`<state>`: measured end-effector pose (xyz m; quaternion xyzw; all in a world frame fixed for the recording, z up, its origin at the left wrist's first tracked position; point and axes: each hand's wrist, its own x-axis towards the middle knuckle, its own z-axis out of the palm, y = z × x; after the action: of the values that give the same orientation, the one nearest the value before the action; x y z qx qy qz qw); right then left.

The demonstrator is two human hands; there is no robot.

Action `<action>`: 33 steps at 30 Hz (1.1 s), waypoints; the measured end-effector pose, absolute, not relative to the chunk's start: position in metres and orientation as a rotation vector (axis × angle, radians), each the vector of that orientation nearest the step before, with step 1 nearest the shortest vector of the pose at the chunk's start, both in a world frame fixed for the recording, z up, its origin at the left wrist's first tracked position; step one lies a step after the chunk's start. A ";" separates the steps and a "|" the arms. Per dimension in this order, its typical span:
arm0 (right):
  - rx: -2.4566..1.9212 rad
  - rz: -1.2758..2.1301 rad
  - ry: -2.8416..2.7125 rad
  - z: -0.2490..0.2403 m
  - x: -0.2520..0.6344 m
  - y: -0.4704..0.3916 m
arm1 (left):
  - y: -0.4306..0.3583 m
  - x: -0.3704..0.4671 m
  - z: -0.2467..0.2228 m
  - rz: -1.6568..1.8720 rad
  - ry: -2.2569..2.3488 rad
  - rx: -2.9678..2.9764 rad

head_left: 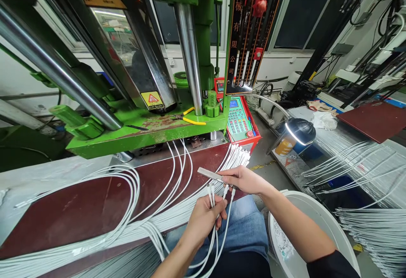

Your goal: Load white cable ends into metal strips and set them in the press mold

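My left hand [206,216] is closed around a few white cables [217,244] in front of my lap, thumb pressed against them. Their white connector ends [211,189] point up toward a flat metal bar [207,173], which my right hand [244,179] pinches by its right part. At least some connectors sit right at the bar's lower edge; whether they are fixed in it is hard to tell. Behind both hands, a large bundle of white cables [177,216] lies across a brown board [89,210], its connector ends [239,155] gathered at the right.
A green press [152,136] stands ahead, with yellow-handled pliers [193,121] on its base and cables hanging under its edge. Right of it are a red control box [242,121] and a lamp [300,131]. A white bin [317,202] stands beside my right forearm.
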<state>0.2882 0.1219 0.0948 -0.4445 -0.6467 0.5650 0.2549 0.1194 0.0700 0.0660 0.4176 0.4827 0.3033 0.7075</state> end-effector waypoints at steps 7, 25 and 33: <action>-1.252 1.405 -1.860 0.092 0.283 0.118 | 0.068 0.118 0.063 0.669 1.096 0.904; -1.169 1.496 -1.872 0.088 0.295 0.124 | 0.066 0.110 0.056 0.785 0.988 0.776; -1.182 1.457 -1.950 0.095 0.297 0.123 | 0.070 0.112 0.063 0.758 0.998 0.750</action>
<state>0.2967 0.1225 0.0946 -0.4264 -0.7036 0.5258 0.2161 0.1124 0.0699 0.0626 0.3425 0.4558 0.3463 0.7450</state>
